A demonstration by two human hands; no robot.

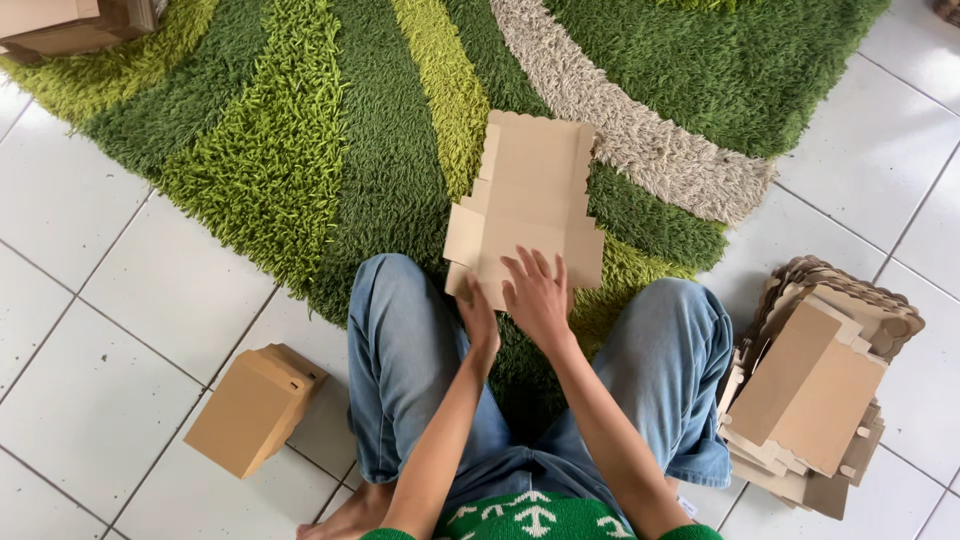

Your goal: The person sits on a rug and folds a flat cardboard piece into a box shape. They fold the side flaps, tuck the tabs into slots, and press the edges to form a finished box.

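Observation:
A flat die-cut cardboard box blank (530, 200) lies on the green shag rug in front of my crossed legs. My right hand (538, 295) rests palm down on its near edge, fingers spread. At the blank's near left corner my left hand (478, 318) pinches the edge between thumb and fingers. I sit in blue jeans with both forearms reaching forward.
A folded-up cardboard box (255, 408) sits on the white tiles to my left. A stack of flat box blanks (815, 390) lies on the tiles to my right. More cardboard boxes (70, 25) stand at the far left corner of the rug (300, 130).

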